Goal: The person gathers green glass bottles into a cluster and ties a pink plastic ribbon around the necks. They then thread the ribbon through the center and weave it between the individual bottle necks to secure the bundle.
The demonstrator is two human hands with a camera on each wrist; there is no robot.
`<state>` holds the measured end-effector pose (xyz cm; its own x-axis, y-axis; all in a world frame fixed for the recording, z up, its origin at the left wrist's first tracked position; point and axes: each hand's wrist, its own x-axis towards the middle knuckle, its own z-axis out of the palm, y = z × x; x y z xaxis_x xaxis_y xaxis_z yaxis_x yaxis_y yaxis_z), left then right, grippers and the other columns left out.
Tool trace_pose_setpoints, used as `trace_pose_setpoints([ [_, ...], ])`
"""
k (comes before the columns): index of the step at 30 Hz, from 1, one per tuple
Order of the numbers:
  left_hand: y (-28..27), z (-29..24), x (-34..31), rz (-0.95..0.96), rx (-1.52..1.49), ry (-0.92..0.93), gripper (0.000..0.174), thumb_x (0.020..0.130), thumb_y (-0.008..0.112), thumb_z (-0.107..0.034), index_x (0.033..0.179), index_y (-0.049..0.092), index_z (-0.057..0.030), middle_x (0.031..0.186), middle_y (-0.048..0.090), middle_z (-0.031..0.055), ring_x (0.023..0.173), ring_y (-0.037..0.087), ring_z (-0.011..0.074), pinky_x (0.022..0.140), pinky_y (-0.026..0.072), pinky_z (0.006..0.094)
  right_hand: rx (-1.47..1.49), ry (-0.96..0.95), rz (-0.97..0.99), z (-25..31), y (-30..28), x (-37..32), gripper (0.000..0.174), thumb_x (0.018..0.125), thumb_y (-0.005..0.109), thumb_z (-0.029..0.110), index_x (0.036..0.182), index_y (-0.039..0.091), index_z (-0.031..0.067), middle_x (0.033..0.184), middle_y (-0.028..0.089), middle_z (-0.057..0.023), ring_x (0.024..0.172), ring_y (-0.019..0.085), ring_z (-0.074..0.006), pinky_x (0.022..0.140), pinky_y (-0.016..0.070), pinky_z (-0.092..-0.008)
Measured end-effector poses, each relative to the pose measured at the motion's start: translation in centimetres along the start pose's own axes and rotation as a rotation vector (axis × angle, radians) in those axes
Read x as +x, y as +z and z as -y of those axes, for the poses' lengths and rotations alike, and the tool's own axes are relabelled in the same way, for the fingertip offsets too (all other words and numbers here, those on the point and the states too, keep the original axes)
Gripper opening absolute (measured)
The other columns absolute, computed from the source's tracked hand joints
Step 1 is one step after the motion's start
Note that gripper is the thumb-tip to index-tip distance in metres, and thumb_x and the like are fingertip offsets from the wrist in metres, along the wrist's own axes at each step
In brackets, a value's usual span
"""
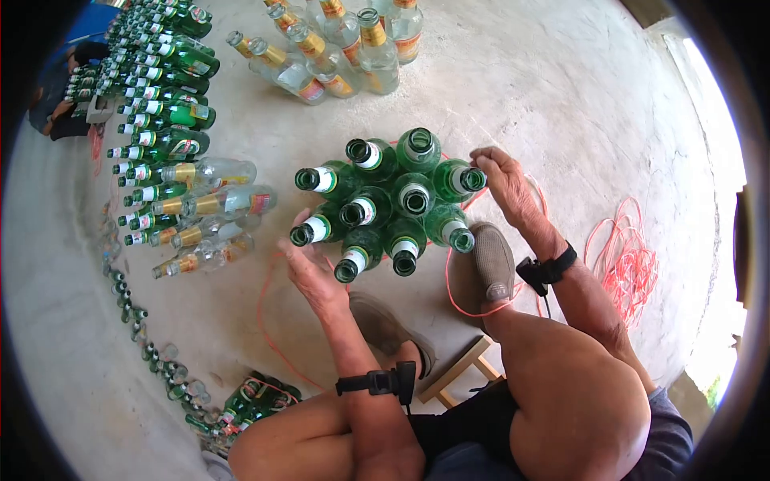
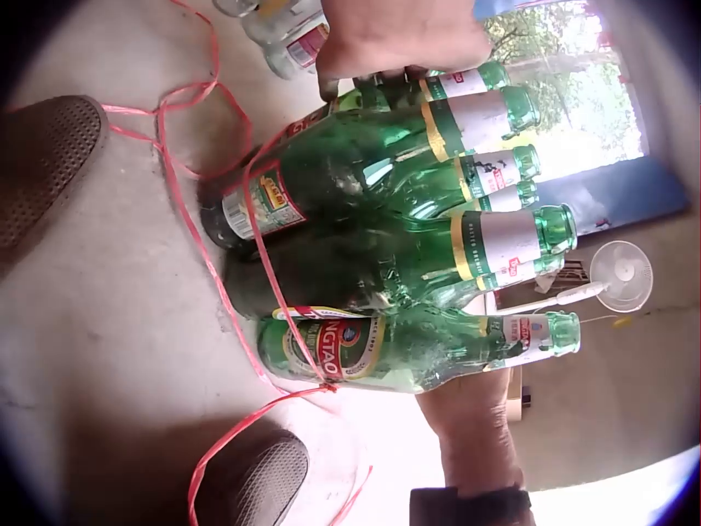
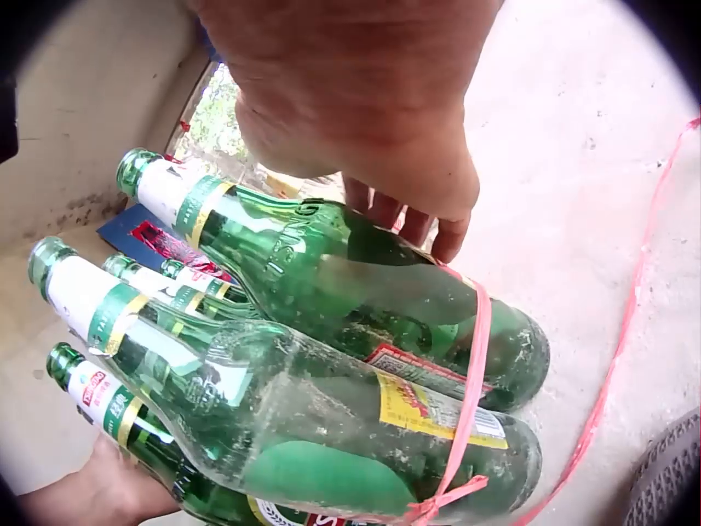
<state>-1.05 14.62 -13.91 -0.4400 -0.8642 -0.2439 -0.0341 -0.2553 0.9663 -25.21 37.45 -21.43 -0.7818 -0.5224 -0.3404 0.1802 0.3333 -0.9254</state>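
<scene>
Between my two hands stands a bundle of several green beer bottles (image 1: 415, 198), upright and packed close, with white neck labels. Pink twine (image 3: 473, 362) runs round their lower bodies, with a knot showing on the near bottle in the right wrist view. My left hand (image 1: 315, 276) is at the bundle's left side, its fingers against the bottles and partly hidden behind them. On the other side, my right hand (image 1: 509, 188) reaches round the outer bottle. Its fingertips (image 3: 449, 241) lie on that bottle's side, right by the twine.
Clear glass bottles with gold neck labels (image 1: 321, 60) stand beyond the bundle. Rows of green bottles (image 1: 172, 112) and more clear bottles (image 1: 228, 200) are at the left. A tangle of pink twine (image 1: 628, 268) lies at right. My shoes (image 1: 491, 260) and a wooden stool (image 1: 457, 373) are close by.
</scene>
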Motion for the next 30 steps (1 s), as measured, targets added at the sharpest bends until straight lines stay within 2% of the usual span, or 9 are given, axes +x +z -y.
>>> trace_pose_setpoints([
  [2,-0.2,1.3,-0.6,-0.196,0.022,-0.038,0.081,0.113,0.034,-0.062,0.147,0.057,0.0087,0.147,0.059,0.0240,0.139,0.055,0.0341,0.122,0.0371,0.0490,0.153,0.184,0.046,-1.9,0.3,-3.0,0.031,0.107,0.054,0.017,0.121,0.065,-0.0080,0.105,0.073,-0.0143,0.091,0.072,-0.0206,0.077,0.0613,-0.0359],
  [8,-0.8,2.4,-3.9,-0.370,0.128,-0.135,0.061,0.108,0.044,-0.046,0.134,0.065,0.0052,0.137,0.063,0.0219,0.131,0.060,0.0331,0.116,0.0437,0.0455,0.189,0.421,0.679,-2.7,1.4,-9.8,0.044,0.102,0.066,0.020,0.133,0.063,-0.0104,0.105,0.072,-0.0135,0.091,0.072,-0.0234,0.081,0.0611,-0.0349],
  [11,-0.3,3.4,-5.6,-0.440,0.104,-0.189,0.049,0.104,0.047,-0.037,0.123,0.068,0.0029,0.119,0.069,0.0164,0.110,0.067,0.0262,0.101,0.0519,0.0392,0.202,0.538,0.911,-2.4,2.0,-10.6,0.040,0.104,0.066,0.023,0.129,0.065,-0.0073,0.106,0.071,-0.0105,0.093,0.070,-0.0193,0.079,0.0629,-0.0332],
  [15,-1.3,6.7,-7.7,-0.357,0.234,-0.067,0.037,0.104,0.053,-0.031,0.102,0.069,0.0024,0.082,0.068,0.0030,0.067,0.058,0.0118,0.064,0.0484,0.0292,0.108,0.527,0.963,-2.5,1.6,-11.3,0.034,0.106,0.064,0.026,0.122,0.069,-0.0043,0.104,0.071,-0.0088,0.088,0.069,-0.0158,0.074,0.0617,-0.0314],
  [17,-0.6,7.2,-9.4,-0.204,0.359,-0.061,0.037,0.105,0.053,-0.030,0.100,0.070,0.0019,0.079,0.067,0.0043,0.065,0.058,0.0128,0.062,0.0485,0.0299,0.246,0.454,0.991,-3.7,1.8,-11.9,0.034,0.106,0.063,0.030,0.117,0.071,-0.0020,0.101,0.071,-0.0074,0.084,0.069,-0.0147,0.072,0.0600,-0.0309],
  [20,-0.2,8.3,-11.6,0.040,0.615,-0.008,0.031,0.106,0.059,-0.025,0.098,0.071,0.0023,0.076,0.067,0.0069,0.066,0.061,0.0138,0.062,0.0507,0.0312,-0.140,0.236,0.839,-2.1,2.5,-12.2,0.037,0.107,0.060,0.033,0.111,0.072,-0.0017,0.096,0.071,-0.0075,0.080,0.068,-0.0161,0.071,0.0585,-0.0327],
  [23,0.7,10.5,-13.5,0.249,0.622,0.076,0.024,0.103,0.066,-0.020,0.101,0.072,0.0032,0.079,0.070,0.0092,0.069,0.065,0.0148,0.065,0.0539,0.0326,0.123,0.373,1.006,-4.3,3.3,-12.2,0.040,0.107,0.059,0.034,0.114,0.071,-0.0039,0.093,0.073,-0.0115,0.083,0.071,-0.0198,0.074,0.0581,-0.0359],
  [26,1.6,11.3,-14.4,0.343,0.694,0.214,0.015,0.099,0.072,-0.013,0.104,0.074,0.0017,0.091,0.075,0.0133,0.076,0.070,0.0199,0.070,0.0571,0.0355,-0.263,0.039,0.863,-7.0,4.5,-12.7,0.041,0.106,0.062,0.030,0.119,0.068,-0.0084,0.090,0.074,-0.0140,0.082,0.073,-0.0229,0.071,0.0616,-0.0370],
  [30,3.1,10.8,-14.2,0.310,0.738,0.290,0.020,0.095,0.074,-0.008,0.113,0.074,0.0002,0.109,0.076,0.0189,0.091,0.075,0.0300,0.077,0.0597,0.0389,0.022,0.395,0.548,-5.1,4.1,-12.5,0.039,0.106,0.064,0.026,0.121,0.067,-0.0100,0.091,0.072,-0.0139,0.078,0.074,-0.0224,0.064,0.0654,-0.0356],
])
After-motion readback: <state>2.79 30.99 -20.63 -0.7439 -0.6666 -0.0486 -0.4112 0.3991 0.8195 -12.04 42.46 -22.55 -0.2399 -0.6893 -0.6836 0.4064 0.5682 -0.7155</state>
